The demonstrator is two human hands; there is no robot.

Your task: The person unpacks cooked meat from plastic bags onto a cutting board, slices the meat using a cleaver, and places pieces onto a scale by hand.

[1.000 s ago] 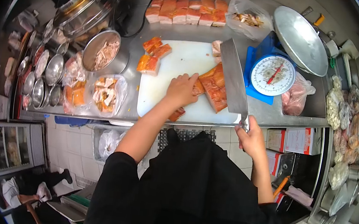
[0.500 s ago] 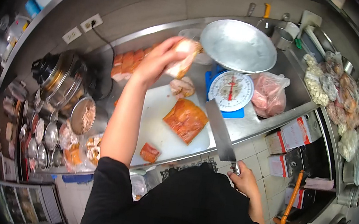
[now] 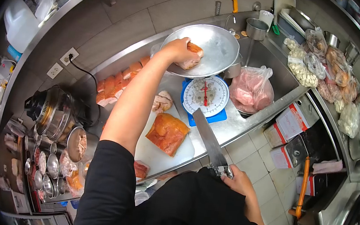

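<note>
My left hand (image 3: 179,52) holds a piece of roast meat (image 3: 191,57) over the metal pan (image 3: 216,50) of the blue scale (image 3: 205,96). Whether the meat touches the pan I cannot tell. My right hand (image 3: 238,181) grips the handle of a large cleaver (image 3: 208,138), its blade pointing up and left past the counter's front edge. A big slab of roast meat (image 3: 167,134) lies on the white cutting board (image 3: 184,151). Near it are a pale piece (image 3: 162,101) at the board's back and a small reddish piece (image 3: 140,169) at the front.
Rows of cut meat (image 3: 116,83) lie behind my left forearm. Bagged raw meat (image 3: 251,90) is at the sink, right of the scale. Metal bowls (image 3: 53,164), a pot (image 3: 82,144) and a glass-bowl appliance (image 3: 55,114) stand left. Bagged foods (image 3: 306,71) line the right counter.
My left hand has lifted a piece of meat off the board and carried it over to the scale pan. The view has turned right. My right hand still holds the cleaver.
</note>
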